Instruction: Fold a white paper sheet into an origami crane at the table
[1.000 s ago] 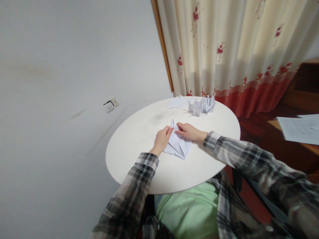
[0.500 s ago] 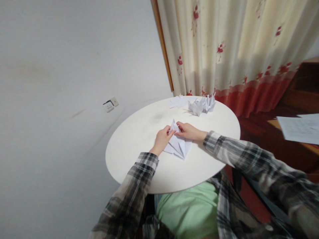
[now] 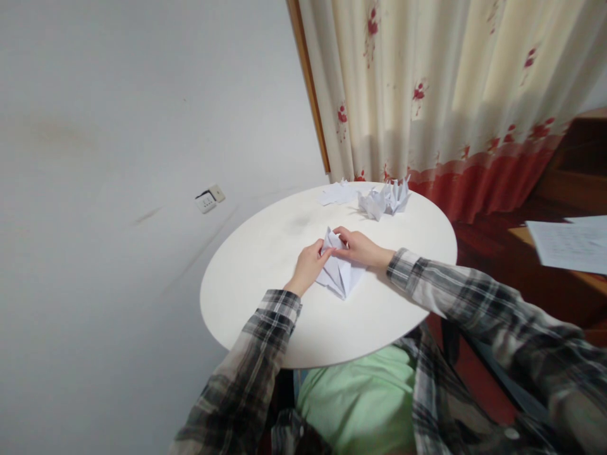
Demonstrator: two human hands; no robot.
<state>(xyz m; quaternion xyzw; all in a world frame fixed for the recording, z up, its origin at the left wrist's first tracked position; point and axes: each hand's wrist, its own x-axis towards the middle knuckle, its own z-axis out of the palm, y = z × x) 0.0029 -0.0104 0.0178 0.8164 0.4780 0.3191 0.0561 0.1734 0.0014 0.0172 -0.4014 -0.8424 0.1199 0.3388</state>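
Note:
A folded sheet of white paper rests over the middle of the round table, its narrow tip pointing away from me and creased flaps spreading toward me. My left hand is closed on its left edge, thumb on top near the upper part. From the right, my right hand pinches the same paper close to the tip, thumb and index finger bent. The two thumbs nearly meet on the paper's upper half. Some fingertips are hidden behind the folds.
Folded white paper cranes stand at the back of the white table, with flatter white paper to their left. Beyond hangs a floral curtain. A wall with a socket is on the left; printed sheets lie at the right.
The folded paper has tilted and drawn slightly upward, its near corner shifting away from me. My right fingers have moved a little up and left toward the tip. Both hands keep hold.

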